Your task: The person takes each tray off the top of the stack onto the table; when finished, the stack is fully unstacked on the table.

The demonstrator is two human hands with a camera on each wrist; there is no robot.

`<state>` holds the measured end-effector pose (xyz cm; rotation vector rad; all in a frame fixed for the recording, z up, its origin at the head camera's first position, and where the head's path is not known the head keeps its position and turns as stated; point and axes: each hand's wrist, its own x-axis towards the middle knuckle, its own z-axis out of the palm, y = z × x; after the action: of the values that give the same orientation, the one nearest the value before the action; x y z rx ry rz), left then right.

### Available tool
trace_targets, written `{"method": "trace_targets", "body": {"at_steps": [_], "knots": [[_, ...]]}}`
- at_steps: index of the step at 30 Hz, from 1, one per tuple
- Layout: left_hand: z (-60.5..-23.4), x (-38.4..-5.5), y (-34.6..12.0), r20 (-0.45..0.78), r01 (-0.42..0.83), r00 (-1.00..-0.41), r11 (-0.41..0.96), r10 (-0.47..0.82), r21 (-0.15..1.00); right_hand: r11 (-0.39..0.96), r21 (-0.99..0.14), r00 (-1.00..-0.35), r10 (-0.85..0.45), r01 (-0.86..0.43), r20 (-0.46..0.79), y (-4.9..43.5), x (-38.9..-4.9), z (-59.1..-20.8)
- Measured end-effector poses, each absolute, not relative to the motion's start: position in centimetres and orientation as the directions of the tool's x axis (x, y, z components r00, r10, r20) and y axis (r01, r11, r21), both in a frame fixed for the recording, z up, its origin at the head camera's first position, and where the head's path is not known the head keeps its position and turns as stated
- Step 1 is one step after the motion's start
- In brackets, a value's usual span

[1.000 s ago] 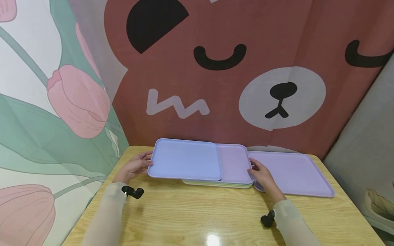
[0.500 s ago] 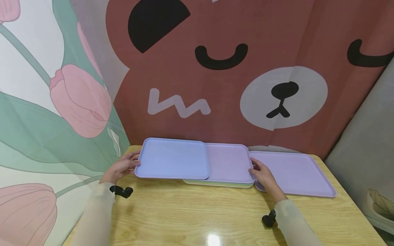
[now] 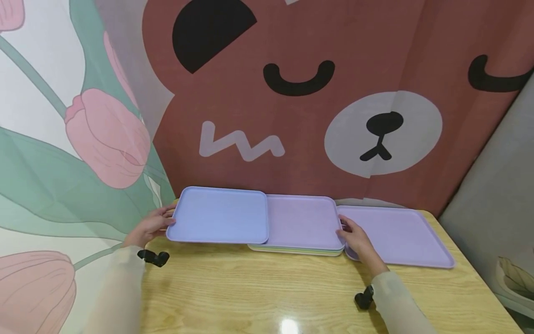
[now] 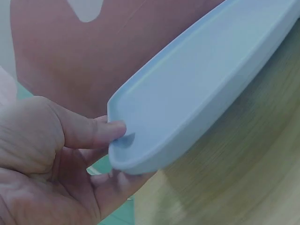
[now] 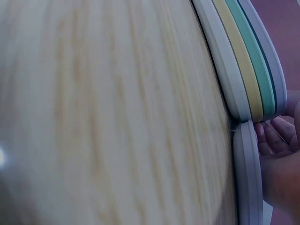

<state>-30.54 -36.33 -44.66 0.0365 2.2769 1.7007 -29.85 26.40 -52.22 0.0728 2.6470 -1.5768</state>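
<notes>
My left hand [image 3: 151,226] pinches the left end of a light blue tray [image 3: 219,215], thumb over the rim and fingers beneath, as the left wrist view shows. The blue tray's right end overlaps the top of a stack whose uppermost piece is a lilac tray [image 3: 306,221]. Under the lilac one lie a green tray [image 5: 258,72], a yellow tray [image 5: 243,70] and a white tray [image 5: 222,61]. At the stack's right end my right hand [image 3: 358,237] grips the edge, thumb on the rim and fingers curled at the side.
A second purple tray [image 3: 396,236] lies flat on the wooden table [image 3: 258,287], close against the stack's right end. Behind the table hangs a brown bear-print curtain [image 3: 300,153]. A tulip-print curtain [image 3: 104,139] borders the left side.
My left hand has drawn the blue tray leftward, uncovering more of the lilac tray under it. The right hand and the stack have stayed in place.
</notes>
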Motion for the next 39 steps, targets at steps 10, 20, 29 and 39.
{"method": "trace_targets", "body": {"at_steps": [10,20,29,39], "knots": [[-43.0,-30.1,-38.0,-0.247,-0.185,-0.966,0.459,0.076,0.869,0.437,-0.895,-0.996,0.013,0.083,-0.085,26.4,-29.7,-52.3],[-42.7,-29.4,-40.1,-0.242,-0.19,-0.969,0.481,0.048,0.856,0.447,-0.89,-0.995,0.007,0.091,-0.099,26.4,-29.5,-52.2],[-42.0,-29.1,-40.9,-0.245,-0.204,-0.969,0.497,0.017,0.843,0.467,-0.881,-0.998,0.022,0.067,-0.065,26.4,-29.9,-52.4],[-42.2,-29.0,-39.0,-0.225,-0.22,-0.973,0.532,-0.056,0.817,0.468,-0.88,-0.997,0.014,0.076,-0.078,26.5,-29.8,-52.4]]}}
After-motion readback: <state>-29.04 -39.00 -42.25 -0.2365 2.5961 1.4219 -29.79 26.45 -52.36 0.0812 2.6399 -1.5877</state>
